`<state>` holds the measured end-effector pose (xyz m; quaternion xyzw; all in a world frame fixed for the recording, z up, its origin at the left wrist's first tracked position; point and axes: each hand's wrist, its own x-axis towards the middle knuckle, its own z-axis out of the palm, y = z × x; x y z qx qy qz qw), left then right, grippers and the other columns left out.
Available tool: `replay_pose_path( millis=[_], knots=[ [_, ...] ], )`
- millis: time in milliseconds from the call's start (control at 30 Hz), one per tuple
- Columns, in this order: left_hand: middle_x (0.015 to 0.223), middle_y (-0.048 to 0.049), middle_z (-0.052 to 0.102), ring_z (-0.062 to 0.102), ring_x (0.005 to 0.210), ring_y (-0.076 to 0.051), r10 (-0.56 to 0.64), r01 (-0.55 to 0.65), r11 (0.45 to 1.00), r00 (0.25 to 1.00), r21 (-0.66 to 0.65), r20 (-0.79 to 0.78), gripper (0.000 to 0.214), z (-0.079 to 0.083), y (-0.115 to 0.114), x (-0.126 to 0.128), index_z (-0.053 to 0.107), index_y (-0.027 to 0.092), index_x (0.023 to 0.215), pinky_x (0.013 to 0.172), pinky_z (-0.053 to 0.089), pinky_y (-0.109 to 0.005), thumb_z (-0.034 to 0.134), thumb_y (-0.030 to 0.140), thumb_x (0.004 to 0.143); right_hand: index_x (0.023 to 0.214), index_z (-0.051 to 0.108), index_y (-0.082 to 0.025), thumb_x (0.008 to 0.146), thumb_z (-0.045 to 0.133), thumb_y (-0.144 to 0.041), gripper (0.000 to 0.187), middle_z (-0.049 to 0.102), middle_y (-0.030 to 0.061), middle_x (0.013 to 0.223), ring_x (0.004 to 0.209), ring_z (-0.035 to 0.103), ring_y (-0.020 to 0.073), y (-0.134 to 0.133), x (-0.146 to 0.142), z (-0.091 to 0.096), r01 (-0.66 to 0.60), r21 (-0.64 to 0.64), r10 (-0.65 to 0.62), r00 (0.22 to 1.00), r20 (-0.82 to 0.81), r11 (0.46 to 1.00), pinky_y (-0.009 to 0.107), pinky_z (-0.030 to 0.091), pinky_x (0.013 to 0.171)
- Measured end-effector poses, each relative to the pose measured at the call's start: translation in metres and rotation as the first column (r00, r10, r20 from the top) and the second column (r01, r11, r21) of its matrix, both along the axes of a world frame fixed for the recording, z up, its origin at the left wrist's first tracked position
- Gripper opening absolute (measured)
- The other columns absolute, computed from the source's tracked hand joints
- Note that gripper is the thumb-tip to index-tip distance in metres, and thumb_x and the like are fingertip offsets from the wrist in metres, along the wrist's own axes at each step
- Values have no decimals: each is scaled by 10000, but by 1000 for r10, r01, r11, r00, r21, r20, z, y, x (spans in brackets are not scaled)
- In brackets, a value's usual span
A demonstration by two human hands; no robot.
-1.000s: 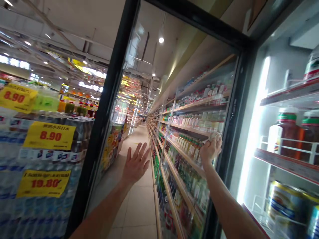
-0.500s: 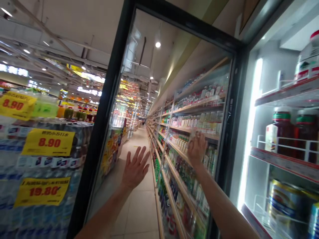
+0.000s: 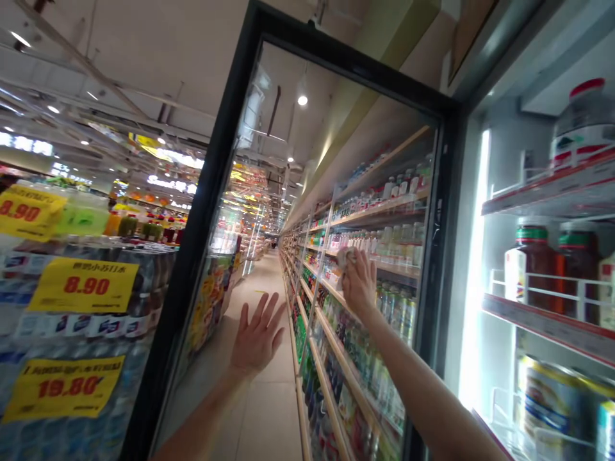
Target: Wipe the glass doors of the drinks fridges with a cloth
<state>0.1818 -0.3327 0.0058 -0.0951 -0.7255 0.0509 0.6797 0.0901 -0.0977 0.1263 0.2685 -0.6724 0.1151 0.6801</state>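
Observation:
A glass cooler door [image 3: 346, 67] with a black frame stands open in front of me. My left hand [image 3: 255, 336] rests flat against the glass, fingers spread, holding nothing. Higher up and to the right, my right hand [image 3: 361, 285] presses a crumpled whitish cloth [image 3: 346, 258] to the pane. Its fingers reach up over the cloth and partly cover it. Through or in the glass appear long shelves of bottles and a tiled aisle.
To the right, the lit cooler holds dark-red bottles [image 3: 531, 262], a large red-capped bottle [image 3: 583, 121] and cans [image 3: 548, 397] on wire-fronted shelves. Stacked packs of bottled drinks stand at left with yellow price signs [image 3: 84, 285]. The door's black edge lies between.
My right hand has moved left across the glass with the cloth. My left hand stays nearly in place on the pane. The view has shifted slightly.

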Motion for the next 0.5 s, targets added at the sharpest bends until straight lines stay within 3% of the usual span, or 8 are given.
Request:
replay_pose_path(
  millis=[67, 133, 200, 233, 300, 367, 433, 500],
  knots=[
    [1394, -71, 454, 188, 1404, -198, 12, -12, 1000, 1000, -3, -1, 467, 0, 0, 1, 439, 249, 1350, 1161, 41, -458, 437, 367, 898, 1280, 516, -138, 838, 347, -233, 482, 409, 156, 1422, 1365, 276, 266, 34, -7, 18, 38, -254, -18, 997, 80, 966, 529, 246, 1086],
    [1389, -70, 461, 177, 1406, -193, 18, -18, 1000, 1000, 1, -6, 450, 0, 1, 1, 461, 248, 1333, 1163, 42, -455, 435, 359, 897, 1267, 516, -79, 828, 332, -223, 498, 390, 211, 1417, 1340, 302, 307, 68, -14, 41, 87, -516, -11, 989, 148, 852, 576, 267, 1050],
    [1382, -69, 469, 158, 1410, -184, 13, -13, 1000, 1000, 4, -21, 438, 0, 3, 2, 472, 245, 1323, 1163, 44, -455, 421, 355, 903, 1256, 517, -63, 819, 321, -209, 500, 385, 236, 1407, 1319, 320, 325, 86, -19, 62, 107, -636, -3, 987, 163, 765, 607, 279, 1019],
    [1380, -69, 473, 150, 1411, -178, 8, -8, 1000, 999, 5, -31, 433, 0, 3, 2, 475, 244, 1321, 1164, 44, -454, 412, 352, 907, 1260, 512, -66, 821, 318, -208, 500, 382, 233, 1408, 1319, 317, 323, 86, -20, 69, 101, -637, -3, 988, 153, 764, 608, 280, 1018],
    [1380, -68, 473, 140, 1413, -172, 7, -7, 1000, 999, 5, -38, 431, 1, 3, 2, 474, 242, 1320, 1164, 43, -453, 406, 353, 909, 1272, 505, -85, 831, 328, -221, 494, 372, 202, 1427, 1338, 295, 302, 66, -17, 76, 71, -565, -1, 992, 124, 822, 574, 276, 1044],
    [1379, -65, 475, 147, 1412, -172, 10, -10, 1000, 999, 4, -41, 431, 1, 3, 1, 476, 244, 1318, 1165, 43, -449, 412, 352, 906, 1279, 507, -114, 838, 347, -234, 485, 370, 157, 1443, 1359, 271, 269, 29, -10, 72, 33, -438, 8, 996, 90, 898, 517, 263, 1082],
    [1377, -65, 477, 159, 1410, -176, 4, -4, 1000, 999, 4, -38, 426, 2, 2, 0, 488, 244, 1308, 1166, 43, -447, 418, 357, 902, 1288, 508, -154, 835, 366, -230, 480, 377, 120, 1448, 1376, 246, 244, -10, -1, 62, -8, -249, 17, 999, 35, 969, 482, 243, 1105],
    [1371, -67, 486, 161, 1409, -171, -14, 14, 1000, 999, 6, -39, 413, 1, 1, -1, 504, 242, 1291, 1166, 34, -441, 411, 359, 906, 1282, 518, -196, 828, 376, -212, 476, 391, 93, 1443, 1386, 226, 229, -35, 6, 50, -32, -19, 32, 999, -31, 999, 468, 226, 1115]
  ],
)
